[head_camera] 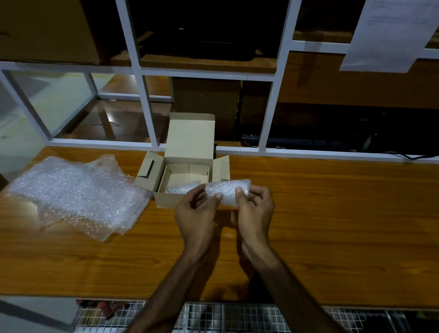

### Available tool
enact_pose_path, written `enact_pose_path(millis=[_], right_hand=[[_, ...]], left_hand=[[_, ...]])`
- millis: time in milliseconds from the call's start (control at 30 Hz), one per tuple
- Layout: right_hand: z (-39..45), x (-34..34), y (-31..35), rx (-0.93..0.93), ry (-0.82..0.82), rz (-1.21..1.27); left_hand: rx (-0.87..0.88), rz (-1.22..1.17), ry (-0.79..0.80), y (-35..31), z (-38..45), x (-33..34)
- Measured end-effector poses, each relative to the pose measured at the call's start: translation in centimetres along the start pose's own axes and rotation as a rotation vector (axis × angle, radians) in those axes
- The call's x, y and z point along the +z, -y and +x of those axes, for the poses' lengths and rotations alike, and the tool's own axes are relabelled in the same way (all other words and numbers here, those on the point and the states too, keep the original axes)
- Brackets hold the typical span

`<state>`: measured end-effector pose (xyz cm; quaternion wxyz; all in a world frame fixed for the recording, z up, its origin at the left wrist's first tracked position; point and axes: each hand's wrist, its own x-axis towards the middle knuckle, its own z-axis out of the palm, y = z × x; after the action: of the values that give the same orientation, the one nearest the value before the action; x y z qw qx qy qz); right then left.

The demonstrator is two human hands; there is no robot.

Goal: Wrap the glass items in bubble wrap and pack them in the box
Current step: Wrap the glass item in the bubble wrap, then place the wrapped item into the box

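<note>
**Settling the wrapped piece into the box**

My left hand (196,212) pinches the near-left end of the wrapped bundle (227,193), thumb on top and fingers curled under; my right hand (255,210) closes narrow around its right end, thumb pressing the wrap flat. Both hands carry it in the air, just above the near right corner of the box (186,163). I cannot make out the glass itself through the bubbles.

To do this well, I judge I should keep the loose edge of wrap pinned under my thumbs so it does not unroll, then lower the bundle level, not nose-first. Inside the box another wrapped piece (183,189) lies along the near wall; I want mine set beside it, snug, without glass knocking glass. The open lid stands at the far side, the side flaps folded out left and right, so the way in looks free.

Spare bubble wrap sheets (80,195) lie to the left on the wooden table (341,233), near the box, handy for padding any gap
</note>
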<state>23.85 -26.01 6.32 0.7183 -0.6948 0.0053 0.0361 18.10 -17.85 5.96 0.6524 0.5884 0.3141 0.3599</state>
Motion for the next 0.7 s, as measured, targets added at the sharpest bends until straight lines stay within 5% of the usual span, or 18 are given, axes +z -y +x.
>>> enact_pose_path(millis=[333,700], right_hand=[[-0.2,2.5,-1.9,0.122,0.14,0.072],[0.0,9.7,-2.2,0.165,0.188,0.074]], left_hand=[[0.018,0.028,-0.111,-0.8,1.3,-0.7],[-0.01,-0.094,0.013,-0.5,10.2,-3.8]])
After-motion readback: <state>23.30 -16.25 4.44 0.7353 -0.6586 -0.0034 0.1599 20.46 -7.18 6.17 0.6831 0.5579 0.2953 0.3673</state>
